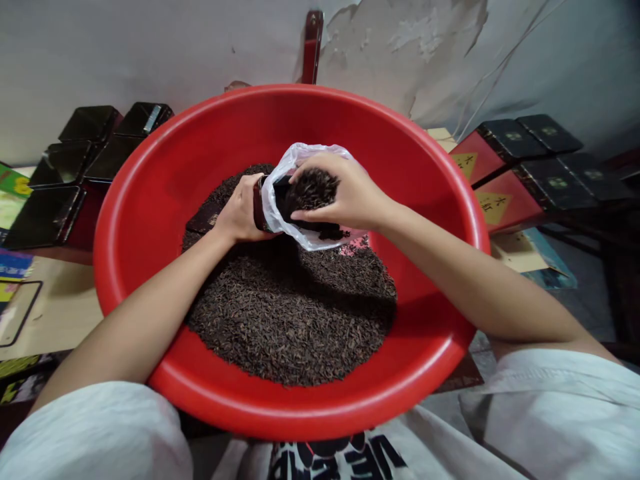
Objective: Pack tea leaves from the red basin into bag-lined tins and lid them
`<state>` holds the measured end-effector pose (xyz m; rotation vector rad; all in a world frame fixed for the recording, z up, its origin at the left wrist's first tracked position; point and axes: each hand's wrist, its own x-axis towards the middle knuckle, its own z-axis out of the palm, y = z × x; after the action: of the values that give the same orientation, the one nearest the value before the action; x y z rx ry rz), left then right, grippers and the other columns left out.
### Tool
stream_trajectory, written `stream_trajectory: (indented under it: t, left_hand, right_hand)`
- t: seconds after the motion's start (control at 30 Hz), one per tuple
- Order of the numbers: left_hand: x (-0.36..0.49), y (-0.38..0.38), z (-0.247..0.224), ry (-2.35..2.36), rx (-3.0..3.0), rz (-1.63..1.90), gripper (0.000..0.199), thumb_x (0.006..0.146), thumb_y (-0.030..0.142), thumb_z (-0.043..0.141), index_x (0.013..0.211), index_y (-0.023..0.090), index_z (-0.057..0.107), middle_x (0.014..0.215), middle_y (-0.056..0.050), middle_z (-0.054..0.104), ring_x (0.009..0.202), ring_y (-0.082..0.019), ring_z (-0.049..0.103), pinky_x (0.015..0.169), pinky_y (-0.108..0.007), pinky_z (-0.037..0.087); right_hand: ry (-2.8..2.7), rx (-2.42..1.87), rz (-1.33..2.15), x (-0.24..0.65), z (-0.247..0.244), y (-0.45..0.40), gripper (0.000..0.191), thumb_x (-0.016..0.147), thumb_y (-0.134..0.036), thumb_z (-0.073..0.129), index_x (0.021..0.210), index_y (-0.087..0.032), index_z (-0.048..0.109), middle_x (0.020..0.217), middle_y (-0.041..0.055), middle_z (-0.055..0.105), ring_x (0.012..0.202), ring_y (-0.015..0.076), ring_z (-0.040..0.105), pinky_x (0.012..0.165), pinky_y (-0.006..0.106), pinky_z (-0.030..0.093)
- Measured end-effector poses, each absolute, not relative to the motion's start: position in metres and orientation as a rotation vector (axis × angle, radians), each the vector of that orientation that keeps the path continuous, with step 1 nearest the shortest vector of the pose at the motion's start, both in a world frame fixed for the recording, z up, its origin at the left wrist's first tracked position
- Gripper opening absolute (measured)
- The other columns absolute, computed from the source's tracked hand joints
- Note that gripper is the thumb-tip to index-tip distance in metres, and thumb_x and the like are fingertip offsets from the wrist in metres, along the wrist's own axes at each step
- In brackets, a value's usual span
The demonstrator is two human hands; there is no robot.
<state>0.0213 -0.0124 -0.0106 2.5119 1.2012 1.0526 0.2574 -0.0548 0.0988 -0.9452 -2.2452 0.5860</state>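
Note:
My left hand (239, 212) grips the side of a dark tin (259, 203) held above the tea. A thin white plastic bag (273, 210) lines the tin, its mouth spread wide over the rim. At that mouth, my right hand (357, 193) is curled around a handful of dark tea leaves (315, 189). Beneath both hands, a heap of loose tea (295, 320) covers the bottom of a big red basin (320, 407). A dark, flat-looking piece (203, 219), perhaps a lid, lies on the tea beside my left wrist.
Several dark-topped tins (60, 163) stand left of the basin, and several red tins (520, 197) with black lids stand to its right. A narrow dark red object (313, 47) leans against the peeling wall (410, 53) behind. Pale boards (60, 313) show at the left.

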Motion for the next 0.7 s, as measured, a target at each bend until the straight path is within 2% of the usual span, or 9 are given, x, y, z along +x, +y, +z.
stream_trajectory:
  t: [0.1,0.17,0.23,0.3,0.37,0.47,0.57,0.63,0.7]
  left_hand:
    - [0.020,-0.015,-0.009,1.166,2.618,1.053,0.099,0.053,0.071,0.072,0.126,0.014,0.036,0.129,-0.018,0.046,0.123,-0.036,0.046,0.108,-0.062,0.031]
    - [0.019,-0.016,-0.008,1.210,2.571,1.056,0.096,0.053,0.070,0.073,0.124,0.016,0.038,0.125,-0.016,0.048,0.120,-0.036,0.048,0.107,-0.062,0.033]
    - [0.017,-0.016,-0.009,1.289,2.459,1.108,0.094,0.048,0.070,0.077,0.117,0.017,0.040,0.118,-0.015,0.051,0.116,-0.037,0.050,0.103,-0.062,0.038]
    - [0.015,-0.015,-0.011,1.375,2.303,1.236,0.094,0.045,0.070,0.079,0.113,0.019,0.040,0.115,-0.014,0.051,0.116,-0.038,0.050,0.102,-0.061,0.040]
    - [0.012,-0.012,-0.015,1.449,2.155,1.393,0.094,0.046,0.072,0.079,0.114,0.022,0.038,0.117,-0.013,0.050,0.120,-0.039,0.048,0.103,-0.058,0.041]
    - [0.012,-0.007,-0.020,1.535,2.008,1.576,0.095,0.047,0.078,0.074,0.114,0.023,0.035,0.116,-0.012,0.051,0.122,-0.038,0.048,0.104,-0.057,0.040]
    - [0.015,-0.005,-0.021,1.573,1.897,1.657,0.095,0.048,0.082,0.070,0.113,0.022,0.034,0.114,-0.011,0.051,0.120,-0.037,0.050,0.103,-0.058,0.040]
    - [0.014,-0.007,-0.018,1.564,1.848,1.686,0.096,0.048,0.081,0.071,0.113,0.022,0.034,0.118,-0.012,0.049,0.122,-0.037,0.047,0.106,-0.058,0.038]
    - [0.011,-0.011,-0.015,1.514,1.866,1.655,0.096,0.048,0.076,0.075,0.115,0.021,0.034,0.124,-0.014,0.046,0.127,-0.038,0.041,0.112,-0.059,0.030]
  right_hand:
    - [-2.267,-0.877,0.613,0.258,0.107,-0.055,0.046,0.064,-0.040,0.080,0.102,-0.021,0.061,0.118,0.0061,0.062,0.119,0.0247,0.053,0.106,0.043,0.040]
    - [-2.097,-0.881,0.659,0.258,0.113,-0.059,0.032,0.076,-0.044,0.069,0.097,-0.021,0.060,0.106,0.0048,0.066,0.103,0.0197,0.061,0.093,0.037,0.049]
    - [-1.856,-0.868,0.632,0.260,0.115,-0.062,0.022,0.085,-0.044,0.056,0.086,-0.022,0.057,0.090,0.0025,0.066,0.084,0.0148,0.064,0.078,0.030,0.052]
    - [-1.610,-0.797,0.519,0.263,0.113,-0.060,0.020,0.087,-0.041,0.052,0.079,-0.023,0.053,0.078,0.0010,0.063,0.072,0.0124,0.062,0.067,0.027,0.050]
    - [-1.431,-0.751,0.435,0.268,0.108,-0.051,0.016,0.085,-0.037,0.052,0.077,-0.023,0.051,0.074,0.0010,0.060,0.067,0.0123,0.061,0.063,0.027,0.049]
    - [-1.448,-0.923,0.520,0.275,0.098,-0.035,0.014,0.087,-0.032,0.048,0.076,-0.023,0.048,0.077,0.0027,0.061,0.071,0.0136,0.061,0.065,0.028,0.049]
    - [-1.801,-1.314,0.645,0.276,0.083,-0.025,0.016,0.088,-0.032,0.051,0.078,-0.021,0.054,0.082,0.0052,0.065,0.081,0.0174,0.063,0.075,0.033,0.049]
    - [-2.122,-1.599,0.713,0.272,0.065,-0.023,0.028,0.088,-0.043,0.053,0.083,-0.017,0.061,0.089,0.0098,0.068,0.089,0.0234,0.064,0.082,0.039,0.049]
    - [-2.395,-1.860,0.872,0.266,0.040,-0.025,0.051,0.091,-0.056,0.044,0.095,-0.010,0.065,0.103,0.0184,0.068,0.099,0.0307,0.064,0.088,0.044,0.049]
